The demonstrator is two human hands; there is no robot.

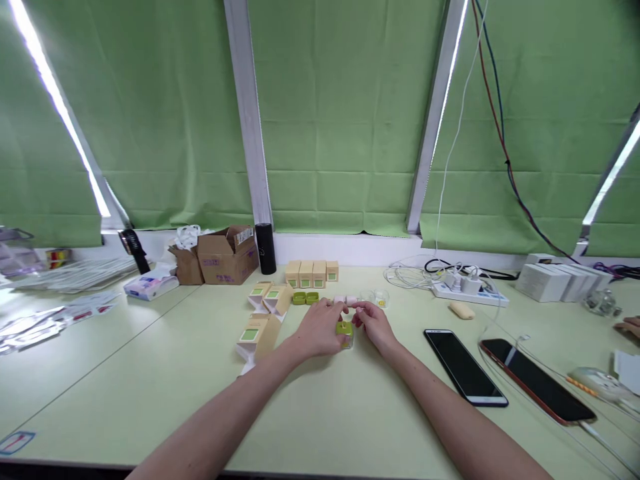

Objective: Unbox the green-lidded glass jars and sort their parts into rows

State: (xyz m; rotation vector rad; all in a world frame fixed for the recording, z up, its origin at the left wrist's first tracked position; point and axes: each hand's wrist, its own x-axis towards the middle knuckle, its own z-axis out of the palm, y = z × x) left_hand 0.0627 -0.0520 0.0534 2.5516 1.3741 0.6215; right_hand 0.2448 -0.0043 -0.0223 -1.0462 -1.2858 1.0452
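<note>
My left hand [321, 327] is closed around the left side of a small clear container with a yellow-green top [345, 329], which stands on the pale table. Just right of it is my right hand [373, 323], its fingers curled near the container's top; whether they hold anything is too small to tell. Beyond the hands sit two green square pieces [305, 298], small whitish pieces [345, 299] and clear round pieces [381, 299]. Opened tan boxes with green labels [257, 333] lie to the left, and several closed tan boxes [306, 274] stand behind.
A brown carton [227, 257] and a black cylinder [266, 249] stand at the back left. On the right are two phones [465, 365], charging cables, a power strip [470, 293] and white boxes [545, 283]. Part of another person's hand [630, 325] shows at the right edge.
</note>
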